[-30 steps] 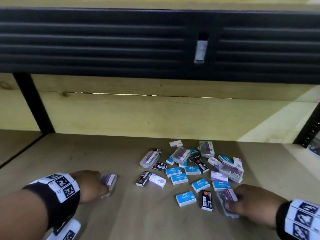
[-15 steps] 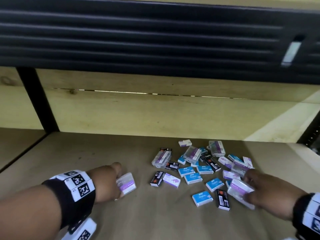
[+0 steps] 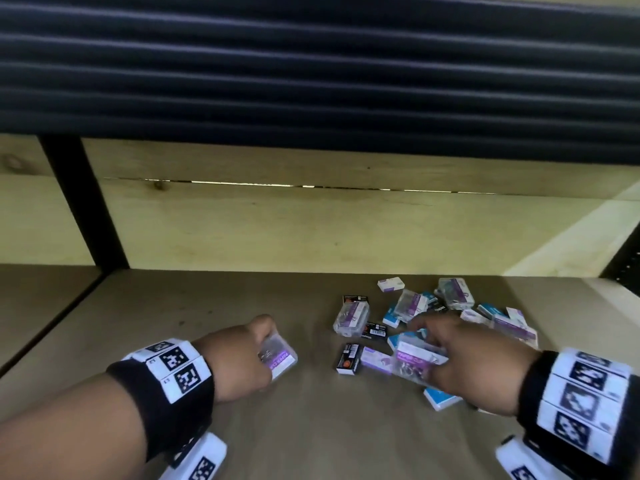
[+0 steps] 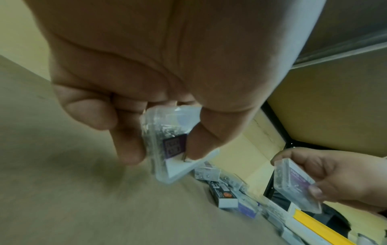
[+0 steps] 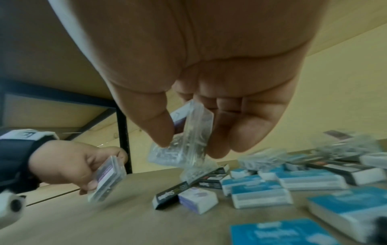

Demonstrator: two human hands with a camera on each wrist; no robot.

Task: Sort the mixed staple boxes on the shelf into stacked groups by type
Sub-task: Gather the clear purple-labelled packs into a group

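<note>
The left hand is curled around a clear rigid plastic case with a purple label, thumb on one broad face and fingers on the other, held just above the wooden shelf and well left of the pile. The right hand pinches a second clear plastic case of the same type between thumb and fingers, raised over the near edge of the pile.

Handling, by judgement: both cases look light and stiff, with smooth, slippery walls and loose metal contents that can shift. Take hold across the two broad faces near the middle; a corner pinch may let the case twist out.

The unsorted pile lies on the right half of the shelf: blue-and-white cardboard boxes, black cardboard boxes, white-and-purple cardboard boxes and further clear cases, overlapping at mixed angles. The cardboard boxes are matt, flat-sided and should stack readily. No stacked group is visible yet
</note>
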